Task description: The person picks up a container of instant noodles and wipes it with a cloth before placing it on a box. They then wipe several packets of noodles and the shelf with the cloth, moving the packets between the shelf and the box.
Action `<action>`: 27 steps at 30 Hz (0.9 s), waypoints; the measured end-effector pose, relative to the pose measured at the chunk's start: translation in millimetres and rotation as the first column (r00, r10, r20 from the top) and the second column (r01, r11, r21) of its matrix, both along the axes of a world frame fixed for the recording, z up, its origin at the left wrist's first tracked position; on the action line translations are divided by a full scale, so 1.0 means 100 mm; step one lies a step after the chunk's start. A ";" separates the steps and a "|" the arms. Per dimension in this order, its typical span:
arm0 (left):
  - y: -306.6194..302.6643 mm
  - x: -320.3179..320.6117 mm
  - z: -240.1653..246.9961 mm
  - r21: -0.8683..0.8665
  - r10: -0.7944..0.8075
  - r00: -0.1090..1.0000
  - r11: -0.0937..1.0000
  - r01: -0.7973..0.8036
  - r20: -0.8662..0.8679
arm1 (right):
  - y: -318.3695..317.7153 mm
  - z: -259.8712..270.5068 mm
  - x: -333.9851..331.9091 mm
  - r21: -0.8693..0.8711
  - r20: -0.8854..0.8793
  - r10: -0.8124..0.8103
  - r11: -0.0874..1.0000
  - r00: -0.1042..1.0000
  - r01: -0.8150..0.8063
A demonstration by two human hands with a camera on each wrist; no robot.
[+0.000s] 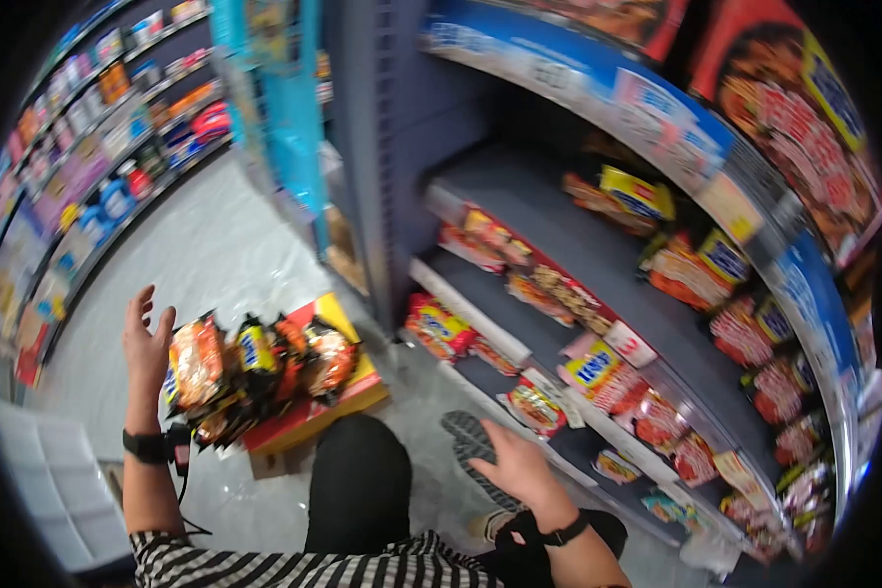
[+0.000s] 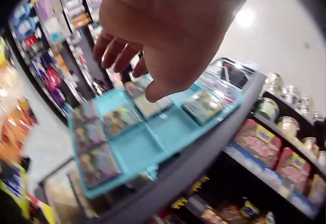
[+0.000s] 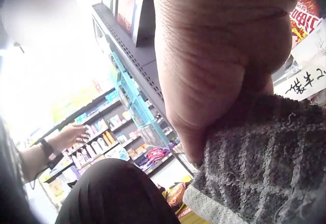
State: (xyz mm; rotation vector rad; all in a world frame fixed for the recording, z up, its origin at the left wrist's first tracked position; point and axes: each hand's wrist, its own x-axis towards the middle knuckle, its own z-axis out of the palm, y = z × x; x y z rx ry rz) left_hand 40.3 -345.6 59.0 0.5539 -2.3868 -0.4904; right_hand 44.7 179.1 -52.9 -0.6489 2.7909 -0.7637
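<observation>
My right hand (image 1: 514, 465) grips a dark grey ribbed cloth (image 1: 470, 451), low in front of the shelf unit. In the right wrist view the cloth (image 3: 265, 157) hangs below the hand (image 3: 219, 56), showing a fuzzy, checked weave and a pale edge. My left hand (image 1: 147, 338) is raised with its fingers spread, holding nothing. Just beside it, black-and-orange packets of instant noodles (image 1: 201, 358) are heaped on a red and yellow carton (image 1: 363, 387) on the floor. From the left wrist, the hand (image 2: 168, 35) overlaps a turquoise rack of small packs (image 2: 135, 147).
At the right, a grey shelf unit (image 1: 549, 230) holds noodle packets (image 1: 691, 269) on several tiers, with price strips (image 1: 598, 88) along its edges. Shelves of bottles and boxes (image 1: 98, 167) line the far left. My bent knee (image 1: 361, 480) stands between carton and shelf.
</observation>
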 end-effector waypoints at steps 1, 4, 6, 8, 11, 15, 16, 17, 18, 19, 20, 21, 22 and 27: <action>0.30 -0.16 0.12 0.045 -0.191 0.980 0.980 0.194 -0.045 | -0.01 0.06 0.01 0.008 -0.002 -0.047 0.999 0.999 0.047; 1.25 -0.55 0.46 0.115 -0.602 0.778 0.773 0.625 -0.178 | -0.09 0.17 0.01 0.059 0.026 -0.036 0.998 0.999 0.034; 1.85 -0.82 0.66 0.003 -0.734 0.660 0.668 0.744 -0.159 | -0.09 0.18 0.00 0.066 0.033 -0.007 0.998 0.999 0.004; 2.38 -1.09 0.81 -0.090 -0.825 0.547 0.561 0.823 -0.141 | -0.08 0.18 0.00 0.074 0.000 -0.026 0.997 1.000 0.026; 3.03 -1.55 0.96 -0.219 -0.876 0.467 0.483 0.848 -0.125 | -0.04 0.21 0.00 0.081 0.097 -0.028 0.996 0.995 0.020; 3.72 -2.29 0.82 -0.284 -0.845 0.523 0.531 0.798 -0.112 | 0.01 0.12 -0.04 0.011 0.183 -0.016 1.000 0.983 0.014; 3.80 -2.48 0.76 -0.246 -0.814 0.579 0.573 0.782 -0.055 | 0.02 0.02 -0.02 -0.010 0.135 -0.007 1.000 0.991 0.008; 3.83 -2.70 0.66 -0.285 -0.823 0.564 0.557 0.780 -0.067 | 0.04 0.08 -0.02 -0.013 0.139 -0.006 1.000 0.990 0.008; 3.81 -2.96 0.64 -0.140 -0.856 0.516 0.513 0.847 -0.016 | 0.03 0.04 -0.01 -0.016 0.134 0.013 1.000 0.991 -0.011; 3.74 -3.40 0.49 0.053 -0.813 0.579 0.582 0.812 0.059 | 0.03 -0.01 0.01 -0.050 0.074 0.033 0.998 0.997 -0.029; 3.61 -3.98 0.21 0.080 -0.833 0.554 0.552 0.830 0.002 | 0.03 0.09 0.02 -0.005 0.140 0.017 1.000 0.990 -0.016; 3.79 -3.84 0.42 0.053 -0.826 0.559 0.562 0.825 0.064 | 0.01 0.06 0.04 -0.050 0.112 0.009 0.999 0.994 -0.004; 3.90 -3.69 0.63 0.023 -0.810 0.573 0.580 0.815 0.127 | 0.00 0.06 0.07 -0.097 0.085 0.012 0.995 0.996 -0.004; 4.16 -3.72 0.62 0.147 -0.880 0.465 0.474 0.868 0.094 | 0.05 0.13 0.12 -0.189 0.090 0.052 0.981 0.995 -0.034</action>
